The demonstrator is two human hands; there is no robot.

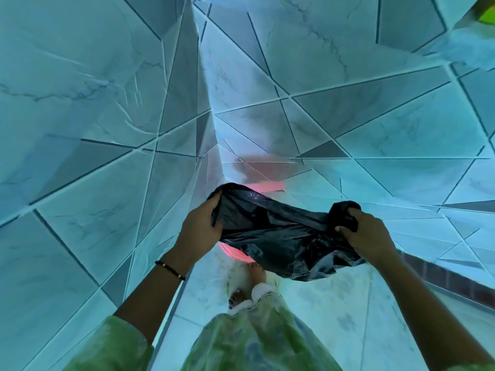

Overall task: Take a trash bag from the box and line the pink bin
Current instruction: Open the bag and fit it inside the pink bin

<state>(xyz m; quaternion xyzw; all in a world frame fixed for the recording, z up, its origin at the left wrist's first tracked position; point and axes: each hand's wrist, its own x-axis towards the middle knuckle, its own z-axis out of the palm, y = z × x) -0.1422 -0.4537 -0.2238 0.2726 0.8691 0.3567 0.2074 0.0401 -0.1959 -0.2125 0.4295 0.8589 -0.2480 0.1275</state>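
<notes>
A black trash bag is stretched between both hands, over the pink bin. My left hand grips the bag's left edge and my right hand grips its bunched right edge. The pink bin stands on the floor in the wall corner, mostly hidden under the bag; only slivers of its rim show, one below the bag and one at the far side. The box of bags is not in view.
Two tiled walls with a geometric pattern meet in a corner right behind the bin. My bare feet stand on the pale floor just in front of it. A dark skirting strip runs along the right wall.
</notes>
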